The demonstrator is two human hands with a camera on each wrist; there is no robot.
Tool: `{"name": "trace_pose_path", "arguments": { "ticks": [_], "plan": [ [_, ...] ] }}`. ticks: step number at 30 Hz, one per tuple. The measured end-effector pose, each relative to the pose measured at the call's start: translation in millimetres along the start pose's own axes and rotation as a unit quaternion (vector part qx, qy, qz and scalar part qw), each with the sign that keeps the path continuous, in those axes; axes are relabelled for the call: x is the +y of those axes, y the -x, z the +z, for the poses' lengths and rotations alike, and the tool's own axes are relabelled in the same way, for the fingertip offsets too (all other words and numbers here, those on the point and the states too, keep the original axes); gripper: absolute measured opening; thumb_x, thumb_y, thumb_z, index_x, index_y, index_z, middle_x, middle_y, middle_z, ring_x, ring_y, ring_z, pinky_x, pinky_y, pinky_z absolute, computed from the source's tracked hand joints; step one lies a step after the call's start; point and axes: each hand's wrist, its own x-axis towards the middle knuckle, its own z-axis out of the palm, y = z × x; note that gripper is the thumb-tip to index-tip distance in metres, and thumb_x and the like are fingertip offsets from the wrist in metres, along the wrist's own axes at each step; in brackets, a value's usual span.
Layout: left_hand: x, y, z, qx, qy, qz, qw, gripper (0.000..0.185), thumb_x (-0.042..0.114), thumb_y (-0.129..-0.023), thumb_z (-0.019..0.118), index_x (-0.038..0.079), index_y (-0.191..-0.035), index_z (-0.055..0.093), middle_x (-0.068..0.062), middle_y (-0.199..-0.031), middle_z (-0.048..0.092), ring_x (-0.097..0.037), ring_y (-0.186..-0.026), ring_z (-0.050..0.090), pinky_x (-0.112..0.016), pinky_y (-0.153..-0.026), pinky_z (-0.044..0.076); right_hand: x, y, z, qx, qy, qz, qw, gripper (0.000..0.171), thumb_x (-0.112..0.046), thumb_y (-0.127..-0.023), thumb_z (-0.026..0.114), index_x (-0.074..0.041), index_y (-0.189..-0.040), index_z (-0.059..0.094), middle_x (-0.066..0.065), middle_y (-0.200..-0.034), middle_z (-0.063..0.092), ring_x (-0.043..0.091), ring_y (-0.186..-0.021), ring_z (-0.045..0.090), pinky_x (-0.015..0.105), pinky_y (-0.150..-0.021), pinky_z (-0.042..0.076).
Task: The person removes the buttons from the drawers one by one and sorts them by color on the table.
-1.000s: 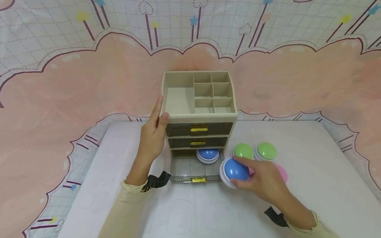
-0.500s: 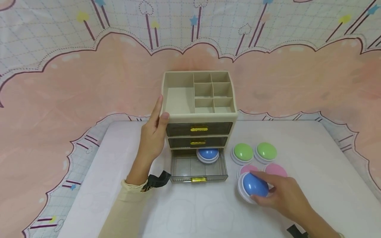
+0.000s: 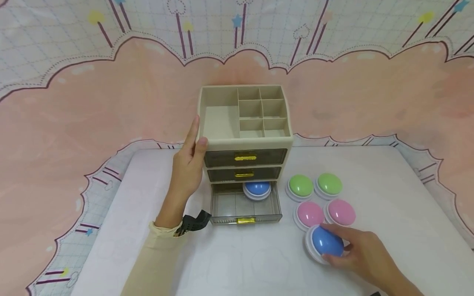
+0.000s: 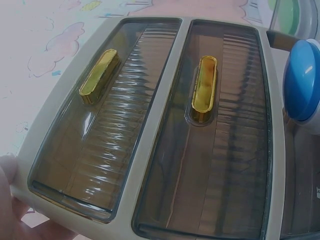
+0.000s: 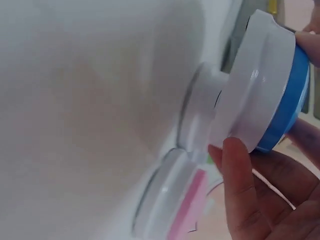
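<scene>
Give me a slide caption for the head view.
Left hand steadies the drawer box; right hand grips a blue dome button beside the open bottom drawer.

A white table fills the lower part of the head view, its top faintly printed with pale cloud outlines. Behind and around it hangs a patterned backdrop cloth: a broad pink cloud shape with a dark scalloped edge, and above it a pale grid with stars, hearts and slanted purple streaks. The light is soft and even.
</scene>
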Motion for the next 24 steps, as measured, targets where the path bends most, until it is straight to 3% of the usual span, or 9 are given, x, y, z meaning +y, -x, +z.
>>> {"name": "trace_pose_path", "arguments": {
  "ticks": [1,6,9,11,12,13,16,24],
  "plan": [
    [0.1,-0.1,0.0,0.000,0.000,-0.001,1.0000,0.055,0.058,-0.106,0.040,0.052,-0.158,0.021,-0.012,-0.100,0.055,-0.023,-0.085,0.043,-0.040,-0.090,0.039,1.2,1.1,0.5,-0.011,-0.002,0.007,1.000,0.070,-0.061,-0.069,0.088,-0.033,-0.131,0.070,-0.009,-0.106,0.076,0.001,-0.079,0.058,0.018,-0.069,0.055],
    [1.1,0.2,0.0,0.000,0.000,-0.002,1.0000,0.055,0.058,-0.107,0.040,0.052,-0.158,0.021,-0.009,-0.086,0.043,-0.024,-0.074,0.035,-0.039,-0.087,0.038,6.6,5.8,4.4,-0.062,-0.012,0.033,0.997,0.073,-0.064,-0.071,0.085,-0.032,-0.134,0.068,-0.008,-0.112,0.075,0.002,-0.082,0.059,0.019,-0.073,0.057],
    [1.2,0.3,0.0,0.000,-0.001,-0.002,1.0000,0.055,0.058,-0.106,0.040,0.051,-0.158,0.021,-0.008,-0.124,0.061,-0.021,-0.093,0.049,-0.040,-0.096,0.041,7.7,7.9,8.1,-0.076,-0.020,0.041,0.996,0.074,-0.065,-0.071,0.085,-0.032,-0.135,0.068,-0.007,-0.115,0.075,0.002,-0.083,0.059,0.022,-0.075,0.058],
    [1.0,0.0,0.0,0.000,-0.001,0.000,1.0000,0.056,0.059,-0.106,0.040,0.051,-0.158,0.022,0.004,-0.157,0.047,-0.019,-0.111,0.051,-0.042,-0.103,0.040,7.7,7.8,11.1,-0.071,-0.015,0.036,0.997,0.073,-0.066,-0.071,0.084,-0.033,-0.134,0.069,-0.008,-0.115,0.075,0.002,-0.083,0.059,0.023,-0.075,0.059],
    [1.3,0.0,0.1,0.000,-0.001,0.001,1.0000,0.056,0.059,-0.106,0.040,0.051,-0.158,0.022,0.011,-0.164,0.036,-0.019,-0.118,0.050,-0.043,-0.105,0.040,7.5,7.6,12.5,-0.064,-0.012,0.027,0.997,0.073,-0.066,-0.071,0.084,-0.032,-0.133,0.069,-0.007,-0.115,0.075,0.002,-0.083,0.059,0.023,-0.075,0.058],
    [1.6,0.0,0.0,0.001,-0.001,0.001,1.0000,0.056,0.060,-0.106,0.040,0.051,-0.158,0.022,0.018,-0.165,0.029,-0.018,-0.122,0.048,-0.044,-0.107,0.040,7.3,7.2,13.9,-0.057,-0.008,0.021,0.998,0.072,-0.067,-0.070,0.084,-0.032,-0.132,0.070,-0.008,-0.115,0.075,0.002,-0.083,0.058,0.022,-0.074,0.058],
    [1.4,-0.2,0.2,0.000,-0.003,0.001,1.0000,0.058,0.061,-0.105,0.039,0.049,-0.159,0.022,0.021,-0.165,0.027,-0.018,-0.127,0.049,-0.046,-0.110,0.040,6.2,6.4,17.2,-0.048,0.005,0.014,0.999,0.071,-0.068,-0.069,0.084,-0.033,-0.130,0.071,-0.009,-0.115,0.075,0.002,-0.083,0.057,0.022,-0.074,0.057],
    [-0.5,-0.3,0.0,-0.003,-0.005,-0.001,1.0000,0.057,0.058,-0.107,0.039,0.047,-0.160,0.021,0.009,-0.164,0.036,-0.023,-0.110,0.050,-0.043,-0.099,0.040,5.0,5.0,20.8,-0.064,0.005,0.035,0.997,0.074,-0.069,-0.068,0.084,-0.034,-0.133,0.069,-0.007,-0.118,0.075,0.006,-0.088,0.060,0.030,-0.079,0.061]
  ]
}}
